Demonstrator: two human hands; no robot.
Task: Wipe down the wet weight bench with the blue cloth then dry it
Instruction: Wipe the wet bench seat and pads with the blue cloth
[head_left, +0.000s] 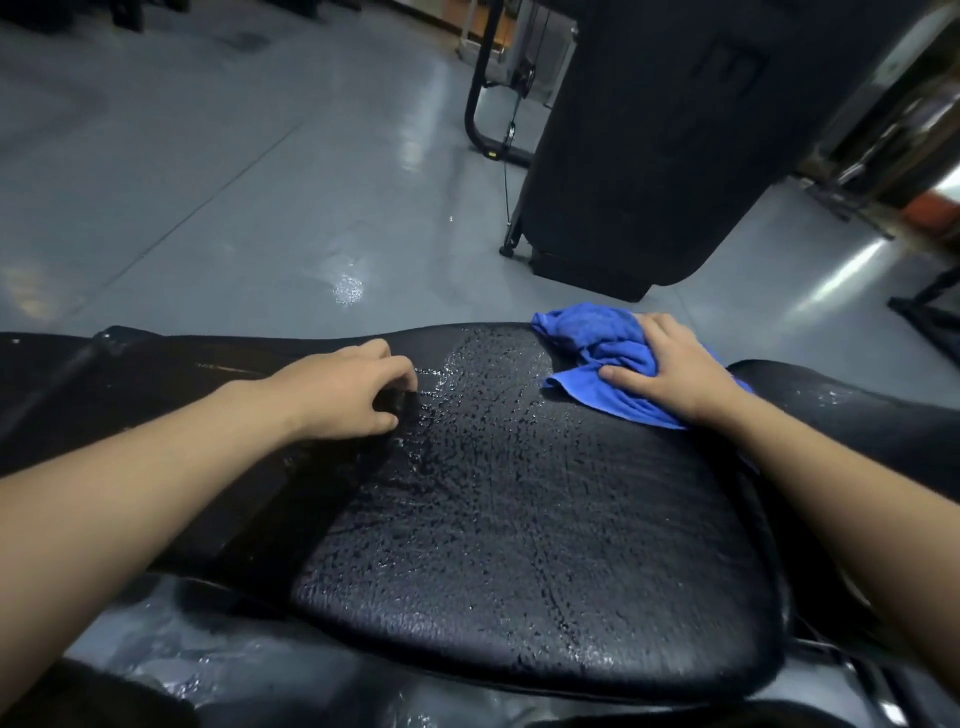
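Note:
The black padded weight bench fills the lower half of the head view, its seat pad beaded with water. A crumpled blue cloth lies on the pad's far right edge, and my right hand presses flat on it with the fingers spread over the fabric. My left hand rests on the left part of the bench, fingers curled around a dark edge where the seat meets the darker left section. Both forearms reach in from the bottom corners.
Grey glossy floor stretches beyond the bench, with a small puddle. A large black upright pad or machine stands at the back right, next to a curved black frame with a cable. More equipment sits far right.

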